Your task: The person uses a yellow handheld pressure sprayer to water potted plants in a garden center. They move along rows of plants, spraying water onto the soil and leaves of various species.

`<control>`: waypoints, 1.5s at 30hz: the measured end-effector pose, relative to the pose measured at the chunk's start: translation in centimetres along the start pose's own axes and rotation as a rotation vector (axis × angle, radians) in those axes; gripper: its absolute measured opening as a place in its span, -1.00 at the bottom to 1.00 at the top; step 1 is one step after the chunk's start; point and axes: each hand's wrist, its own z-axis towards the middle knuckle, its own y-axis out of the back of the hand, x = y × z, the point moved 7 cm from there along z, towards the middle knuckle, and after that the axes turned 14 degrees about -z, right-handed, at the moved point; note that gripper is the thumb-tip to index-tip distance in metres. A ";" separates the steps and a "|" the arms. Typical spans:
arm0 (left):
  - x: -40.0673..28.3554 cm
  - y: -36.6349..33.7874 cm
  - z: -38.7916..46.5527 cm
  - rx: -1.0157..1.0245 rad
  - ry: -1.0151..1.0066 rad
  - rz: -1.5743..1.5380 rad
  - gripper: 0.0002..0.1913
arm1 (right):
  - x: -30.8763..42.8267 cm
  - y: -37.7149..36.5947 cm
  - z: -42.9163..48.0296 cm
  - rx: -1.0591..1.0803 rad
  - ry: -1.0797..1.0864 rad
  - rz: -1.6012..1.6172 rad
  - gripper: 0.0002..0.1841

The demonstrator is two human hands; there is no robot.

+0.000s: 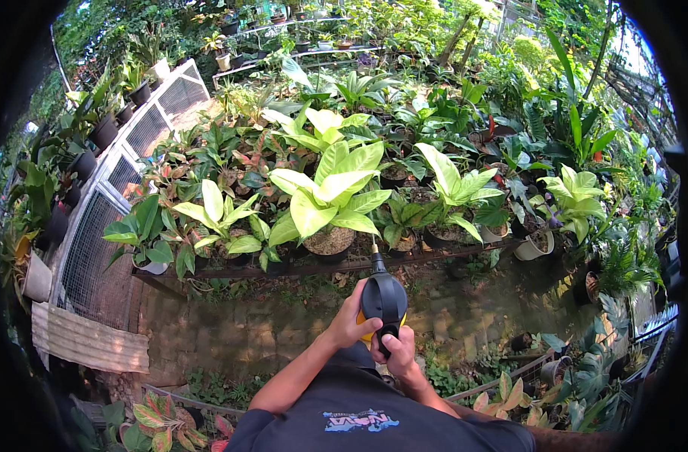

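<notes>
A black and yellow handheld sprayer (384,299) with a brass-coloured nozzle is held in front of my torso, its nozzle pointing away from me at the potted plants. My left hand (349,319) wraps around the left side of its body. My right hand (399,349) grips the handle at the near end. Just beyond the nozzle, slightly left, stands a pale yellow-green leafy plant (335,195) in a round dark pot. Another light green plant (454,183) grows to the right of the nozzle. Whether liquid leaves the nozzle is hard to tell.
A metal rack (315,270) carries many potted plants across the front. At left runs a wire mesh enclosure (95,263) with pots on top and a corrugated sheet (89,339) below. Behind the paved path (236,333), near my body, more plants stand beside a low railing (524,370).
</notes>
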 end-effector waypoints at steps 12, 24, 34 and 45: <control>1.8 -0.7 1.4 0.062 0.068 -0.184 -0.09 | -1.0 1.0 0.4 -0.106 -0.058 0.016 -0.70; 2.8 -0.3 0.6 0.071 0.078 -0.297 -0.03 | -1.6 0.1 0.0 -0.060 -0.048 0.008 -0.69; 1.7 0.5 0.4 0.124 0.055 -0.103 0.07 | -2.6 -1.2 0.3 0.096 0.018 0.031 -0.71; 3.2 -1.4 0.7 0.254 0.121 -0.195 0.14 | -3.0 -0.2 -1.5 -0.160 0.145 0.041 -0.73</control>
